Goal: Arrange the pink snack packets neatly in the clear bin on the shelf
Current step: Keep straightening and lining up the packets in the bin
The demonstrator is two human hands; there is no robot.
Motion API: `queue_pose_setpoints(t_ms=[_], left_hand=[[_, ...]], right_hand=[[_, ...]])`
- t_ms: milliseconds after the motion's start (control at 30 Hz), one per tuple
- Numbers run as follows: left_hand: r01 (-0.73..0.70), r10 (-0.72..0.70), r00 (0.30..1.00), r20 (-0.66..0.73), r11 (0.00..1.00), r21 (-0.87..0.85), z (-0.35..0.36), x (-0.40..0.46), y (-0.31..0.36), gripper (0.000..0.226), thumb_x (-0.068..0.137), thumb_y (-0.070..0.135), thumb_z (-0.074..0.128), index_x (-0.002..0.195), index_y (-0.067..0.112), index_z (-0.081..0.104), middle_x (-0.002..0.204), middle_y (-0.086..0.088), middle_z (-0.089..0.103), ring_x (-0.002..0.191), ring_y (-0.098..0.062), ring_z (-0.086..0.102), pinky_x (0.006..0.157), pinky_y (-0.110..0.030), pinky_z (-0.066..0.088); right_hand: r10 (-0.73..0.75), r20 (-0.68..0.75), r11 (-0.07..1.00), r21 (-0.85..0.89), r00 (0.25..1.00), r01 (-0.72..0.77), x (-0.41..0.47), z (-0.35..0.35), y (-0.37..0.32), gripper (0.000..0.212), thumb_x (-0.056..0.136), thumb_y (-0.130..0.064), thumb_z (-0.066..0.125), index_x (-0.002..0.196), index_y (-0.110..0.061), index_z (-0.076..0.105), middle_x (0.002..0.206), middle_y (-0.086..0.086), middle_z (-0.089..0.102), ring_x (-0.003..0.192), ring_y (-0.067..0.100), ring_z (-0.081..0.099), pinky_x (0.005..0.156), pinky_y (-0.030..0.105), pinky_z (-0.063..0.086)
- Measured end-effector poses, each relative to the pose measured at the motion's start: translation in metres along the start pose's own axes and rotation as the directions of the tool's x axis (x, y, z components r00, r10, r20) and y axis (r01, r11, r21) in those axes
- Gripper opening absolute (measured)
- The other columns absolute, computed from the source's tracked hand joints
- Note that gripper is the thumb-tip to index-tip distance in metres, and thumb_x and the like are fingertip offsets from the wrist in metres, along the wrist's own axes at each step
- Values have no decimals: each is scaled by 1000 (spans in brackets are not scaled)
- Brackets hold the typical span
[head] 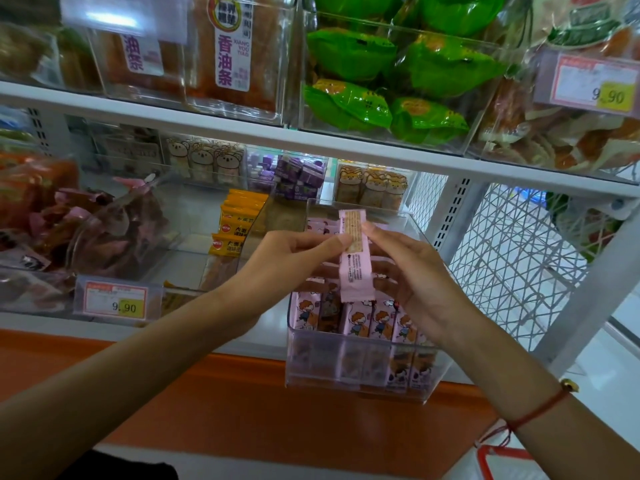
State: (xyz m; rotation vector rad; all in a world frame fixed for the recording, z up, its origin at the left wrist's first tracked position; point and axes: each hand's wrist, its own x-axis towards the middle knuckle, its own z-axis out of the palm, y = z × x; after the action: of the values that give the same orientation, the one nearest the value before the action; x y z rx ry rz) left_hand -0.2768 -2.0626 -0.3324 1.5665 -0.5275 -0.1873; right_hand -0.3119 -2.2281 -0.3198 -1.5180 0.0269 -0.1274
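A clear bin point(360, 379) juts out over the front edge of the lower shelf, holding several pink snack packets point(381, 322) standing upright in a row with cartoon figures on them. Above the bin, one pink packet point(354, 258) hangs upright with its printed back toward me. My left hand point(291, 259) pinches its upper left edge between thumb and fingers. My right hand point(412, 271) pinches its upper right edge, with the palm behind the packet's lower part. More pink packets point(320, 226) lie at the back of the bin.
Left of the bin stands a bin of yellow-orange packets point(232, 226) and a bin of dark pink wrappers point(114, 230) with a 9.90 price tag point(117, 301). Behind are purple boxes point(298, 178). The upper shelf point(311, 136) carries green packets point(398, 81). A white wire mesh point(512, 258) closes the right side.
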Motion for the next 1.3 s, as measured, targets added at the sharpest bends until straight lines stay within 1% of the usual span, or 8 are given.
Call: queue_pose_setpoints(t_ms=[267, 400, 567, 700, 867, 1000, 1167, 1300], left_hand=[[-86, 86, 993, 75, 996, 7, 1, -1, 3, 29, 96, 4, 48, 110, 28, 60, 94, 16, 73, 89, 0, 69, 69, -9, 51], [-97, 100, 990, 99, 995, -37, 2, -2, 4, 30, 97, 3, 46, 120, 18, 56, 109, 5, 70, 97, -6, 69, 76, -14, 52], [-204, 207, 978, -28, 975, 83, -3, -2, 4, 34, 87, 11, 63, 116, 28, 57, 110, 12, 67, 100, 1, 64, 80, -11, 51], [-355, 457, 874, -165, 832, 426, -4, -4, 4, 41, 78, 18, 76, 114, 29, 59, 105, 18, 62, 97, 1, 61, 80, -11, 49], [-424, 653, 748, -118, 607, 672, -6, -7, 6, 38, 77, 17, 79, 111, 25, 64, 101, 7, 59, 96, -19, 58, 79, -43, 53], [-466, 625, 780, -25, 606, 645, -3, -9, 7, 36, 78, 31, 74, 111, 25, 60, 104, 15, 53, 96, -10, 54, 80, -34, 53], [-305, 424, 903, -68, 744, 595, -1, -6, 7, 61, 86, 62, 46, 137, 29, 42, 118, 22, 42, 107, 7, 45, 90, -19, 44], [-270, 305, 952, 5, 837, 477, -1, -5, 2, 43, 88, 44, 52, 127, 27, 52, 104, 19, 59, 90, 4, 59, 72, -18, 53]], right_hand=[[-330, -22, 917, -246, 944, 315, -4, 3, -5, 43, 65, -36, 78, 105, -38, 62, 93, -13, 70, 87, 6, 67, 67, 18, 54], [-487, -16, 828, -327, 873, 455, -6, 7, -6, 37, 70, -26, 80, 102, -33, 63, 86, -9, 68, 77, 3, 65, 70, 15, 52], [-432, 45, 862, -275, 901, 427, -4, 2, -5, 36, 85, -16, 68, 114, -33, 57, 106, -11, 69, 97, 3, 65, 77, 20, 54], [-370, 126, 902, -187, 921, 388, -4, 0, -5, 46, 84, -5, 66, 119, -32, 52, 115, -5, 67, 103, 7, 65, 77, 20, 55], [-327, 143, 921, -175, 934, 349, -6, 2, -4, 51, 66, -39, 74, 114, -30, 58, 107, -8, 68, 95, 11, 69, 83, 33, 57], [-292, 80, 955, -38, 953, 295, -3, 1, -2, 28, 70, -38, 70, 94, -25, 66, 92, -1, 73, 92, 17, 70, 79, 31, 56], [-276, 71, 961, 24, 959, 275, -1, -4, -7, 53, 69, -28, 70, 117, -10, 57, 100, 8, 72, 92, 20, 70, 75, 28, 55], [-294, 82, 956, 15, 952, 293, 0, -8, -6, 32, 83, -5, 63, 112, -14, 56, 86, -2, 72, 89, 17, 69, 81, 28, 55]])
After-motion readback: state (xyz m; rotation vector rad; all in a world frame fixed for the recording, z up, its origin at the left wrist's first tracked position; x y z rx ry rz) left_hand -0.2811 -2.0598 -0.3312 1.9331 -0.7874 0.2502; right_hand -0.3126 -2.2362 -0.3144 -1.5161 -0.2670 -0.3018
